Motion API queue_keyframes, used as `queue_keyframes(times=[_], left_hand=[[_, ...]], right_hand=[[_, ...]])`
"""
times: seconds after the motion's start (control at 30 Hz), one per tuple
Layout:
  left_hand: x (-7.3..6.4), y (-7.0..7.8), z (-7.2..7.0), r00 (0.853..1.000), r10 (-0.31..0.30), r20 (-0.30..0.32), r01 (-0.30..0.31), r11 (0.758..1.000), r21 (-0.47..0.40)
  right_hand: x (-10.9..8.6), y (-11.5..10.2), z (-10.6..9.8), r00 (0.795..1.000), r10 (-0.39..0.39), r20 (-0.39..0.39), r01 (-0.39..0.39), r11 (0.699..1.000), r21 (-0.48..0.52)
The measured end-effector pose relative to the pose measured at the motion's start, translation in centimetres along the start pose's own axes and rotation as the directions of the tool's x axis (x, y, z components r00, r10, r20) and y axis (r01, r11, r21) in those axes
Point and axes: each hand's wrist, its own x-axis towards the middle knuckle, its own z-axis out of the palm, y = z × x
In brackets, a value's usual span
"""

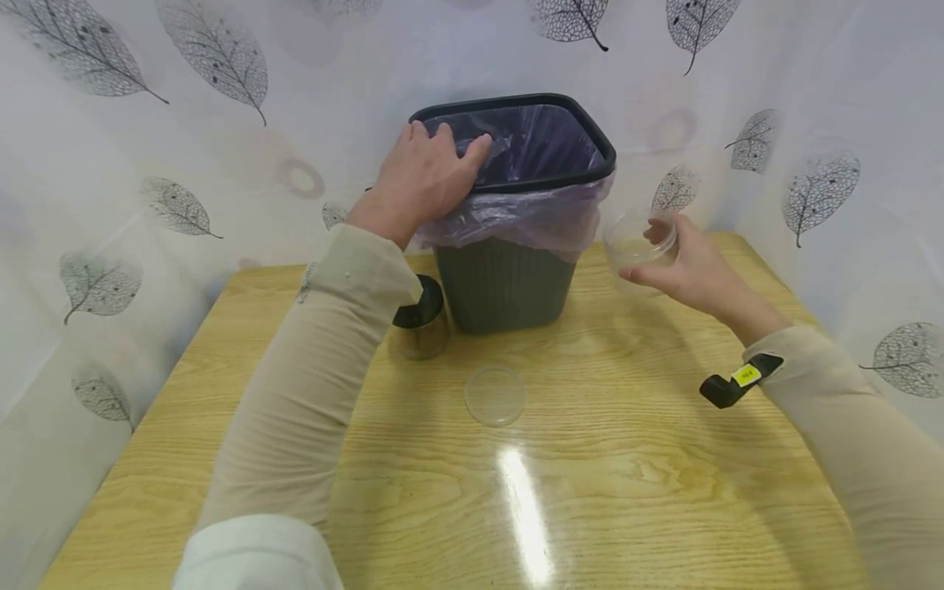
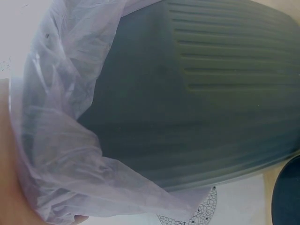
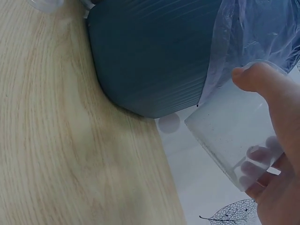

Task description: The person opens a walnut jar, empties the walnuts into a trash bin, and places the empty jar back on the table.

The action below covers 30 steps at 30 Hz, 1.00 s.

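A dark grey trash bin (image 1: 509,287) with a black rim stands at the back of the table, lined with a thin purple bag (image 1: 546,217) folded over its rim. My left hand (image 1: 435,168) grips the bin's rim at the left, its fingers partly hidden; the left wrist view shows the bag along the bin's side. Right of the bin, my right hand (image 1: 689,266) holds a clear plastic jar (image 3: 234,126), tilted, with the thumb on one side and fingers on the other. A clear round lid (image 1: 495,397) lies on the table in front of the bin.
A jar with a black lid (image 1: 420,307) stands left of the bin, partly behind my left sleeve. The wooden table (image 1: 627,475) ends at a curtain (image 1: 295,74) with a leaf pattern, close behind the bin.
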Motion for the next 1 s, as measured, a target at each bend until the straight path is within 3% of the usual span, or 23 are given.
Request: queue_keyframes(times=[0.63,1.0], left_hand=[[0.0,0.1,-0.1,1.000,-0.007,0.002,0.007,1.000,0.013],[0.0,0.1,0.0,1.000,-0.009,0.000,0.009,1.000,0.010]], right_hand=[[-0.6,2.3,2.7,0.996,0.057,0.072,-0.062,0.996,0.066],[-1.1,3.6,4.0,0.982,0.131,0.136,-0.135,0.991,0.020]])
